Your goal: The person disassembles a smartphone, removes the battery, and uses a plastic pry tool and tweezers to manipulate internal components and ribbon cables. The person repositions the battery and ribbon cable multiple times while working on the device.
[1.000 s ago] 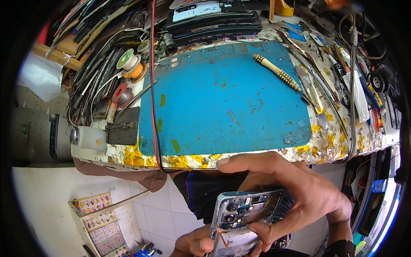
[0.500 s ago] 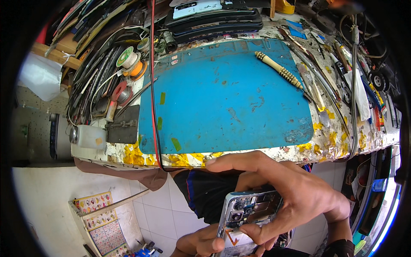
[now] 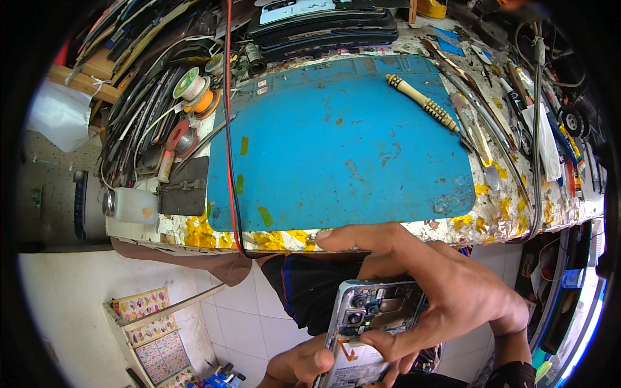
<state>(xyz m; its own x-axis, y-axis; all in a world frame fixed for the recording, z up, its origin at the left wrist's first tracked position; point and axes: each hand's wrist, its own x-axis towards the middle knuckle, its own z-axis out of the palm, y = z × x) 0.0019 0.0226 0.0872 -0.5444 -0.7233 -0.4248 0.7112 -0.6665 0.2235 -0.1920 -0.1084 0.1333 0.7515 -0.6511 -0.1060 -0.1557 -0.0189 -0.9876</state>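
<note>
Below the bench's front edge, both my hands hold an opened smartphone [image 3: 383, 309]. Its back cover is off, so the camera modules, a metal inner frame, an orange flex cable and a pale battery show. My right hand [image 3: 446, 297] grips the phone from the right, thumb over its inside and index finger stretched toward the bench edge. My left hand [image 3: 310, 362] closes on the lower left side, thumb along the frame; its other fingers are mostly hidden behind the phone. Above them a blue work mat [image 3: 323, 149] lies on the bench, with a cream ribbed-handled tool [image 3: 420, 102] at its right.
Solder spools [image 3: 194, 90], a translucent bottle [image 3: 132, 205] and a dark metal holder [image 3: 184, 187] line the mat's left. Red and black wires [image 3: 231, 161] hang over the front edge. Tweezers and loose tools [image 3: 482, 110] crowd the right. Stacked phone parts [image 3: 323, 29] sit behind.
The phone has tilted and risen slightly, showing more of its pale battery. My left thumb has shifted a little left and down. Both hands still hold it.
</note>
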